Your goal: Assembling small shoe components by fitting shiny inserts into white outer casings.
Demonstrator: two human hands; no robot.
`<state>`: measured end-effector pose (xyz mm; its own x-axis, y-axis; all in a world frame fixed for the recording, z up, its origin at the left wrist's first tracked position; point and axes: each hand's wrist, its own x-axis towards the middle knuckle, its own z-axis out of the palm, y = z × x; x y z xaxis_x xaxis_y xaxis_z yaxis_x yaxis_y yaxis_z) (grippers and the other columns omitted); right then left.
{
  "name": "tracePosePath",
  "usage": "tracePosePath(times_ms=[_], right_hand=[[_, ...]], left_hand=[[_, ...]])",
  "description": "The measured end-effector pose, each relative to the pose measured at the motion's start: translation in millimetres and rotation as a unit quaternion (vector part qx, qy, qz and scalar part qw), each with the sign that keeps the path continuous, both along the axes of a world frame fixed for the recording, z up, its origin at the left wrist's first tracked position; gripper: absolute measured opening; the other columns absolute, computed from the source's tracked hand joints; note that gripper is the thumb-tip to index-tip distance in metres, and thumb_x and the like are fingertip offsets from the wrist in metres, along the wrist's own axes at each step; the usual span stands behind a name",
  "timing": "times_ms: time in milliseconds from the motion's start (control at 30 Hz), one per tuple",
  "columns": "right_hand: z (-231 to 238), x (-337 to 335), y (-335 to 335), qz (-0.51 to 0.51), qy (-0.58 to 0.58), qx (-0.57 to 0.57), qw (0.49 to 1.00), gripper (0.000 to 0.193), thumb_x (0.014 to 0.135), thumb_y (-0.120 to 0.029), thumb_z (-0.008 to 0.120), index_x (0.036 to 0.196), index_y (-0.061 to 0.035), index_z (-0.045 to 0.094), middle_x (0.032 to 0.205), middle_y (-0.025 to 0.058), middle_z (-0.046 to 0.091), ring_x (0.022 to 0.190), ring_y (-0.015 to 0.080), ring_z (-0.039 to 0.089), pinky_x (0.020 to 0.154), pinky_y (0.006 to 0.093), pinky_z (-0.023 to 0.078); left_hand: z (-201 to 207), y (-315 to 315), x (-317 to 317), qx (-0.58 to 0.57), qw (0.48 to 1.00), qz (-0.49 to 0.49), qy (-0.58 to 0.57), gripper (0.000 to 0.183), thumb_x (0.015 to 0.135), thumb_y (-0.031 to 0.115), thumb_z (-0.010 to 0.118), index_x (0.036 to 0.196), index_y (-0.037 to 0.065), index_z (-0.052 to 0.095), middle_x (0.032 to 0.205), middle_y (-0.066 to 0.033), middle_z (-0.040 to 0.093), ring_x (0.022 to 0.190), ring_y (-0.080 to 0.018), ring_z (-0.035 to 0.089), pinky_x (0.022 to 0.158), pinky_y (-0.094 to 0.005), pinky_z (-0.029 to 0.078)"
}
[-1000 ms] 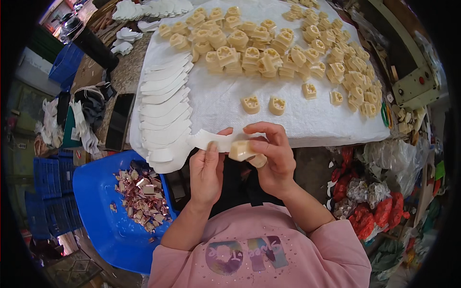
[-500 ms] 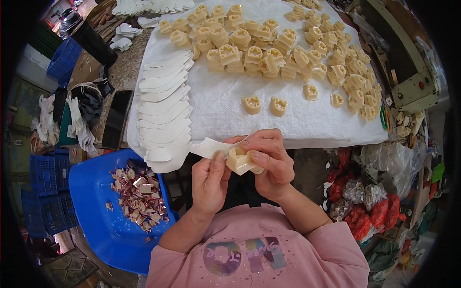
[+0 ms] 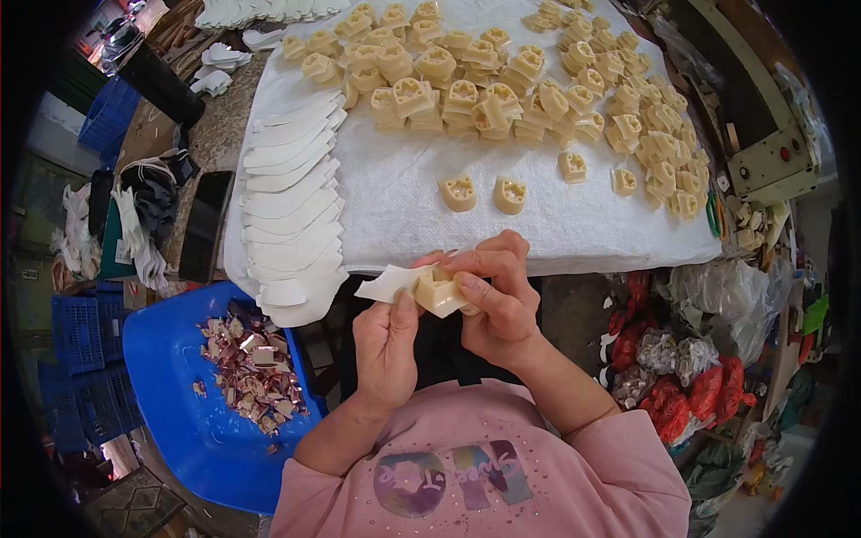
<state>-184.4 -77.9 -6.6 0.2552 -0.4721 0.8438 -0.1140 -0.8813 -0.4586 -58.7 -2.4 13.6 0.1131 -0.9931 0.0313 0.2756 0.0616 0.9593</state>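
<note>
In front of my body, my two hands hold one cream plastic heel block (image 3: 439,295) with a hollow top. A curved white strip (image 3: 386,283) lies against its side and sticks out to the left. My left hand (image 3: 387,339) is closed, its thumb pressing where the strip meets the block. My right hand (image 3: 504,305) grips the block from the right, thumb on its edge and fingers bent over its far side. The strip's far end is hidden behind the fingers. Two similar heel blocks (image 3: 458,193) stand on the white-covered table (image 3: 386,215) just beyond.
Fanned white strips (image 3: 291,215) overlap along the table's left side. Many cream blocks (image 3: 475,94) are heaped at the back and right. A blue tub (image 3: 170,394) with shiny scraps (image 3: 256,368) sits at lower left, a black phone (image 3: 206,224) above it. Bagged clutter (image 3: 682,386) fills the right.
The heel block has tilted in my hands, and the white strip's free end now stands away from the stacked strips. The whole view has shifted slightly.
</note>
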Motion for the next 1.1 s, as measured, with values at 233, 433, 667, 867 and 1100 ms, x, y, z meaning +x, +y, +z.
tracePosePath(times_ms=[233, 433, 667, 867, 1100], right_hand=[[-5, -3, -2, -0.017, -0.009, 0.023, 1.000, 0.031, 0.065, -0.001, 0.065, 0.094, -0.0097, 0.058, 0.094, 0.0059, 0.061, 0.077, 0.0222, 0.047, 0.072, 0.0379, 0.030], [33, -14, 7, -0.053, 0.242, 0.043, 0.968, 0.026, 0.057, -0.002, 0.065, 0.081, -0.0098, 0.060, 0.083, 0.0031, 0.052, 0.080, 0.0219, 0.046, 0.073, 0.0415, 0.024], [30, -18, 7, -0.040, 0.316, 0.077, 0.945, 0.024, 0.055, -0.001, 0.063, 0.075, -0.0103, 0.055, 0.077, 0.0041, 0.042, 0.080, 0.0226, 0.043, 0.073, 0.0422, 0.024], [20, -14, 5, -0.019, 0.326, 0.052, 0.944, 0.022, 0.056, 0.000, 0.062, 0.073, -0.0097, 0.052, 0.076, 0.0053, 0.041, 0.080, 0.0239, 0.044, 0.073, 0.0426, 0.025], [-1, -21, -3, 0.057, 0.184, 0.144, 0.971, 0.022, 0.065, 0.003, 0.062, 0.083, -0.0078, 0.057, 0.081, 0.0063, 0.046, 0.082, 0.0226, 0.046, 0.076, 0.0401, 0.027]], left_hand=[[0, -10, 9, -0.059, 0.991, 0.050, -0.112, 0.042, 0.099, 0.023, 0.038, 0.119, -0.013, 0.048, 0.114, -0.0191, 0.058, 0.103, -0.0214, 0.057, 0.090, -0.0321, 0.044], [4, -6, 13, -0.022, 0.962, 0.127, -0.239, 0.025, 0.094, 0.013, 0.051, 0.100, -0.008, 0.063, 0.075, -0.0053, 0.060, 0.067, -0.0076, 0.049, 0.060, -0.0209, 0.039], [-8, -5, 6, -0.028, 0.964, 0.091, -0.247, 0.021, 0.092, 0.010, 0.052, 0.101, -0.007, 0.062, 0.070, -0.0067, 0.054, 0.060, -0.0093, 0.044, 0.054, -0.0234, 0.036], [-18, -6, 4, -0.119, 0.884, 0.113, -0.437, 0.021, 0.091, 0.006, 0.051, 0.107, -0.006, 0.059, 0.082, -0.0154, 0.059, 0.068, -0.0162, 0.056, 0.061, -0.0290, 0.045], [-21, 1, 16, -0.032, 0.980, 0.060, -0.188, 0.025, 0.089, 0.007, 0.058, 0.112, -0.001, 0.061, 0.099, -0.0114, 0.059, 0.082, -0.0154, 0.056, 0.070, -0.0262, 0.048]])
